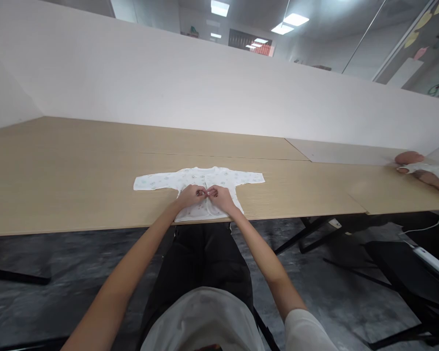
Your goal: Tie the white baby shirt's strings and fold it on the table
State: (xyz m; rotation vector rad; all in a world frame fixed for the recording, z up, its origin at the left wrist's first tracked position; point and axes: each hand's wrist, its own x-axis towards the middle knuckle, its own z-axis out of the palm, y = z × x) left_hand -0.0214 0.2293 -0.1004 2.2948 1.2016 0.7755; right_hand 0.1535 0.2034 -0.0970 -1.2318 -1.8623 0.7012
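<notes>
A small white baby shirt (pixel 219 176) with a faint print lies flat near the table's front edge, its long sleeves spread to both sides. Its neckline points away from me. My left hand (pixel 192 195) is closed in a pinch at the shirt's front opening. Right beside it, my right hand (pixel 220 197) pinches the same front edge, and the fingertips of both hands nearly meet. Whatever small fastening may be between the fingers is hidden.
The wooden table (pixel 76 170) runs along a white partition (pixel 205 87). At the far right lies a doll (pixel 409 157) in white cloth. Below it stands a black chair (pixel 398 268) with a white power strip (pixel 433 262) on it.
</notes>
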